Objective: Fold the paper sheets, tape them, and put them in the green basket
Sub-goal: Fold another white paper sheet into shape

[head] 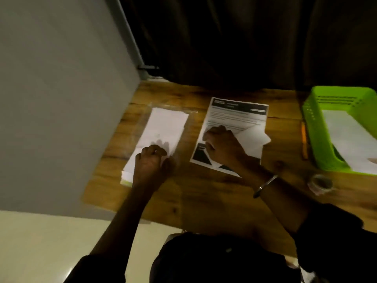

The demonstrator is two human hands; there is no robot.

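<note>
At left edge of table (204, 190), paper stack (163, 127): my left hand (151, 164) lies on it, fingers curled; grip unclear in blur.
Printed sheet (234, 117), table centre: my right hand (222, 146) grasps its turned-up corner.
Green basket (314, 127), right edge: cut off, holding white paper (346, 135).

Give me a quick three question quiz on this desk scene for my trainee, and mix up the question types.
1. True or false: the green basket already holds paper.
2. Which hand bends up a corner of the printed sheet?
3. Fill in: the tape roll lies ____ the basket (inside or outside).
Key: 1 true; 2 the right hand; 3 outside.
</note>
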